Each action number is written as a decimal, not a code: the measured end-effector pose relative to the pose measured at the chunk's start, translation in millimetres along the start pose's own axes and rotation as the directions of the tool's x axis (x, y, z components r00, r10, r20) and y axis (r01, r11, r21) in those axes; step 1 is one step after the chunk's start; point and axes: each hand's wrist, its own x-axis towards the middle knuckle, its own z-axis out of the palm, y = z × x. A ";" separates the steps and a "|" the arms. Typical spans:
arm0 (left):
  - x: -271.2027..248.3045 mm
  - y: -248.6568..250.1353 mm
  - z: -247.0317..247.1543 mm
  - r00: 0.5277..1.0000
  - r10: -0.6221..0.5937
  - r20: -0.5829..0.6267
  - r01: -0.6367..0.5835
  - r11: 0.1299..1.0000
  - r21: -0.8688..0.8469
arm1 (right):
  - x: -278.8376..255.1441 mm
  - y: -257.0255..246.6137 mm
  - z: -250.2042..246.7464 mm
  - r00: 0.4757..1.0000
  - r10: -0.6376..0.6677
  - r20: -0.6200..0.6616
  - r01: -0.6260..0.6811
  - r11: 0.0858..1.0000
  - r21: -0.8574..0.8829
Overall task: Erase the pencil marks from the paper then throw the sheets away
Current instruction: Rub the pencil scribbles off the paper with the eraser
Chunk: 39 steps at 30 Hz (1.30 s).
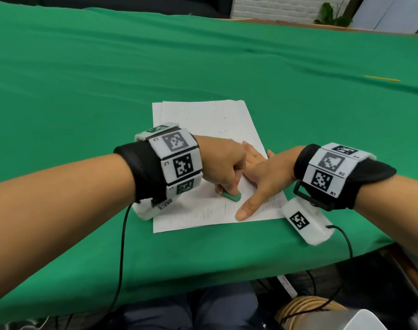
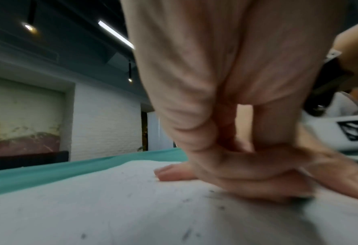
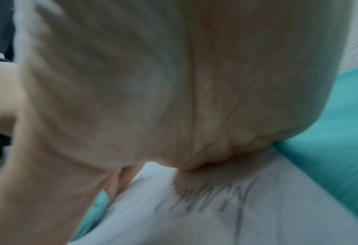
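White sheets of paper (image 1: 210, 125) lie stacked on the green table, with grey pencil scribbles (image 1: 201, 213) along the near edge and eraser crumbs on the upper half. My left hand (image 1: 223, 170) grips a green eraser (image 1: 303, 197) and presses it onto the paper above the scribbles. My right hand (image 1: 258, 177) lies flat on the sheet just right of it, fingers straight, thumb (image 1: 245, 210) stretched toward the near edge. In the left wrist view the curled fingers (image 2: 247, 179) sit on the paper (image 2: 111, 207). The right wrist view shows a palm over paper and a scribble (image 3: 211, 197).
A yellow pencil (image 1: 381, 78) lies far right on the green cloth (image 1: 108, 79). The table's near edge (image 1: 298, 265) runs just below my wrists, with cables, my knees and a white bin rim (image 1: 374, 322) under it. Wrist camera cables trail off the edge.
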 end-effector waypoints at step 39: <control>8.5 10.5 -2.8 0.983 0.021 -0.183 -0.001 0.994 0.109 | -2.8 -2.8 0.2 1.000 -0.010 -0.011 0.010 1.000 -0.005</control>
